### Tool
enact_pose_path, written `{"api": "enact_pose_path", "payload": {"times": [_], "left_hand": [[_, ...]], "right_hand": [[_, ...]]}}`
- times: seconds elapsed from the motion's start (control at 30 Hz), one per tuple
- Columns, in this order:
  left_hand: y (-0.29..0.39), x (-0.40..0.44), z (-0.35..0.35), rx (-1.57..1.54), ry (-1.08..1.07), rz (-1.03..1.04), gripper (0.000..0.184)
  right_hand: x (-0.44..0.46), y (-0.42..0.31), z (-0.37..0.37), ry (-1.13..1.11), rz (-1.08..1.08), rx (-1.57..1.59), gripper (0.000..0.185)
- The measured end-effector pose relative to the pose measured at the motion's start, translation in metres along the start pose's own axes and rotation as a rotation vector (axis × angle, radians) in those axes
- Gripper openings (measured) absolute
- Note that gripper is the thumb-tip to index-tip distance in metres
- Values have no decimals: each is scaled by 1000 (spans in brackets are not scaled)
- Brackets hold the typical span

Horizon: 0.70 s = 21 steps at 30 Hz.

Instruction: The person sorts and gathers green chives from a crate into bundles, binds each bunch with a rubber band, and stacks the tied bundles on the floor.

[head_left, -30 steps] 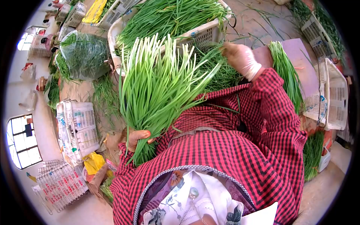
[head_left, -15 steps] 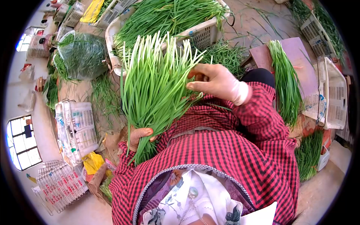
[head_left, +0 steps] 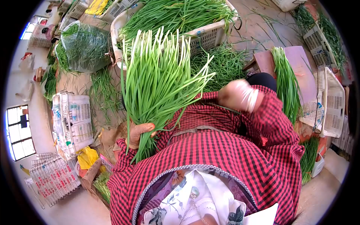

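Observation:
My left hand (head_left: 138, 134) is closed around the lower, leafy part of a big bunch of garlic chives (head_left: 157, 78). Their pale white ends point up and away from me, and several stalks splay out to the right. My right hand (head_left: 236, 94), with a white band at the wrist, is apart from the bunch, over the right side of my lap. Motion blurs it and its fingers cannot be made out. Another bunch of chives (head_left: 285, 80) lies on a pinkish board (head_left: 303, 71) to the right.
Ahead stands a white crate (head_left: 210, 35) heaped with chives. Loose green trimmings (head_left: 221, 63) lie on the floor beside it. On the left are a clear plastic bag (head_left: 88, 48) of greens and white crates (head_left: 75, 122). More white crates (head_left: 333, 101) stand at the right.
My right hand has moved away from the chives, right and down toward my lap. My left hand keeps its hold, and some stalks now lean further right. The view has shifted slightly.

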<state>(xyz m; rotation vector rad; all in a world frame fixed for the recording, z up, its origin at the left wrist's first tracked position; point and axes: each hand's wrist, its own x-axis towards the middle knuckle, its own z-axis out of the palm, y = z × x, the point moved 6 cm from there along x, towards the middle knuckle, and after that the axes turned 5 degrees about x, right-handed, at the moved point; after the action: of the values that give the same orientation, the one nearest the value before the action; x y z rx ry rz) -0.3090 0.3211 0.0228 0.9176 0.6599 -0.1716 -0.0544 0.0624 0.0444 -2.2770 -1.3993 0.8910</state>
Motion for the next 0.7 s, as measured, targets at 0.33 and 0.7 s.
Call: {"api": "enact_pose_path", "payload": {"times": [0.33, 0.7], "left_hand": [[6, -4, 4, 99, 58, 16, 82], [22, 0, 47, 249, 79, -12, 42]], "right_hand": [[-13, 135, -99, 633, 676, -111, 29], [34, -63, -58, 583, -191, 407, 30]]}}
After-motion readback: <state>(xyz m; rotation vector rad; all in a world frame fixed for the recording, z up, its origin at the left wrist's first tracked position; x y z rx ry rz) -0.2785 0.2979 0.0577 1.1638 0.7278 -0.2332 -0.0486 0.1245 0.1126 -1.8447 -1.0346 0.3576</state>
